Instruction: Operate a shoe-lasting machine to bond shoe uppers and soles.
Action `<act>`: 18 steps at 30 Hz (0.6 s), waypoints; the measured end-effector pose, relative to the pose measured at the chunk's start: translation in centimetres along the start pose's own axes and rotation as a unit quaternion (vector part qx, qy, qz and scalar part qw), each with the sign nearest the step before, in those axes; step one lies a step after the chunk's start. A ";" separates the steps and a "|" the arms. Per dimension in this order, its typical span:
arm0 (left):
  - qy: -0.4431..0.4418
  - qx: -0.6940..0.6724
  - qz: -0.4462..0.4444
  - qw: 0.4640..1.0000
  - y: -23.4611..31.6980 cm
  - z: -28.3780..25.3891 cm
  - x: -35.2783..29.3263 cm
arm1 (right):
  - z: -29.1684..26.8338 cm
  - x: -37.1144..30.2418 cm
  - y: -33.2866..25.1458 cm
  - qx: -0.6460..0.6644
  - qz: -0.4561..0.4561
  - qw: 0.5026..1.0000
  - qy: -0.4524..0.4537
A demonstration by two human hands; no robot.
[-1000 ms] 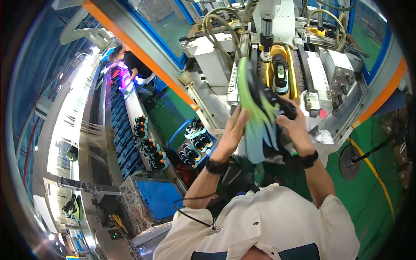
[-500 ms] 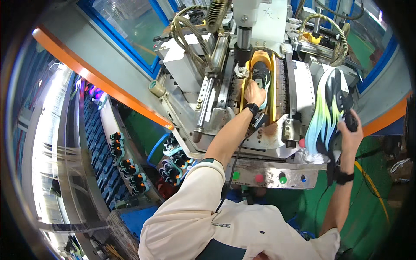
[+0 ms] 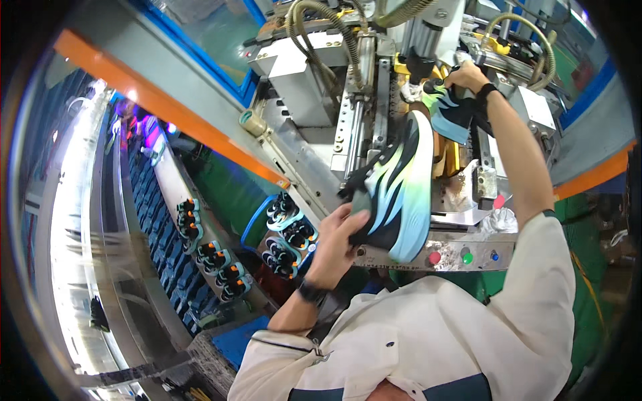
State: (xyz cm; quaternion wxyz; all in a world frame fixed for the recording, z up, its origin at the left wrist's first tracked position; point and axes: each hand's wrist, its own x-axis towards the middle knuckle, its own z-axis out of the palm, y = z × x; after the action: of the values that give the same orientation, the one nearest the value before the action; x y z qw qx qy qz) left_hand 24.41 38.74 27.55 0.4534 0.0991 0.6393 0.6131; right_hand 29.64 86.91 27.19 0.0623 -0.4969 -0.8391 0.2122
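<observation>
At the far left a brightly lit strip (image 3: 70,234) ran upright, with a blue ridged belt (image 3: 157,230) to its right. On the ledge beside that belt stood a row of black shoes (image 3: 190,222) with orange and pale-blue parts. An orange stripe (image 3: 170,110) slanted across a grey frame, and below it another group of black and pale-blue shoes (image 3: 283,209) sat close together near a curved blue edge (image 3: 251,230).

The left hand (image 3: 338,242), a dark band at its wrist, was closed on the lower-left end of a streaked shoe (image 3: 398,184) — black, with flame-like markings running from yellow-green to light blue. That shoe was tilted up in the air in front of the machine, its pale sole edge to the right. Behind it were a grey block (image 3: 301,93), a ribbed hose (image 3: 338,50) and a metal rail (image 3: 359,123).

Below the shoe a front panel (image 3: 448,244) carried red, green and blue buttons. Farther up, beside a dark-ended press cylinder (image 3: 422,45), a second shoe (image 3: 449,120) in similar colours was above a yellow mould (image 3: 456,159); whether the two touched could not be told. The right hand (image 3: 467,76) was closed around its upper end — the fingertips partly hidden. A crumpled white cloth (image 3: 500,222) lay beneath a red knob (image 3: 499,202), near the panel's right end.
</observation>
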 end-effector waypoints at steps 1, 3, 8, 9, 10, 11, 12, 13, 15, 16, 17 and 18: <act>-0.005 -0.038 0.021 0.999 0.2 -1.6 -2.1 | 2.0 0.1 -1.1 -0.046 -0.004 0.999 0.020; 0.017 -0.083 0.050 0.995 0.3 -4.2 -5.9 | 6.1 -0.3 -2.0 -0.037 -0.007 0.996 0.083; 0.174 -0.188 0.157 0.954 -1.8 -6.7 -12.2 | 15.2 -0.3 -1.0 -0.052 -0.018 0.985 0.164; 0.216 -0.190 0.180 0.941 -2.5 -6.7 -13.0 | 16.0 0.1 -1.0 -0.066 0.004 0.987 0.148; 0.221 -0.190 0.195 0.937 -3.1 -6.7 -13.4 | 16.2 0.2 -0.8 -0.079 -0.029 0.984 0.157; 0.250 -0.198 0.197 0.927 -3.9 -6.5 -14.1 | 16.1 0.2 -1.1 -0.054 0.012 0.986 0.160; 0.287 -0.197 0.197 0.916 -4.7 -6.1 -14.6 | 15.4 -0.9 -1.0 -0.018 -0.005 0.991 0.135; 0.332 -0.200 0.188 0.903 -5.4 -5.7 -15.1 | 14.7 -2.1 -1.4 0.003 0.007 0.992 0.126; 0.327 -0.185 0.194 0.906 -6.4 -5.4 -15.7 | 12.7 -7.3 -1.9 0.007 -0.092 0.980 0.177; 0.343 -0.183 0.175 0.904 -6.9 -5.0 -16.0 | 11.9 -11.0 -1.8 0.046 -0.190 0.954 0.228; 0.333 -0.170 0.178 0.910 -7.4 -4.7 -16.2 | 11.7 -15.0 -1.8 0.069 -0.248 0.931 0.258; 0.344 -0.181 0.175 0.905 -7.8 -4.3 -16.0 | 12.4 -19.3 -1.6 0.076 -0.274 0.934 0.215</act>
State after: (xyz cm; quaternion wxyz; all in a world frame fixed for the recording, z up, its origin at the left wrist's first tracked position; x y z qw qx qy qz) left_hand 33.86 23.07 27.39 0.1009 -0.0911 0.6061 0.7837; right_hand 34.05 66.04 18.74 0.3347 -0.2752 -0.8906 0.1379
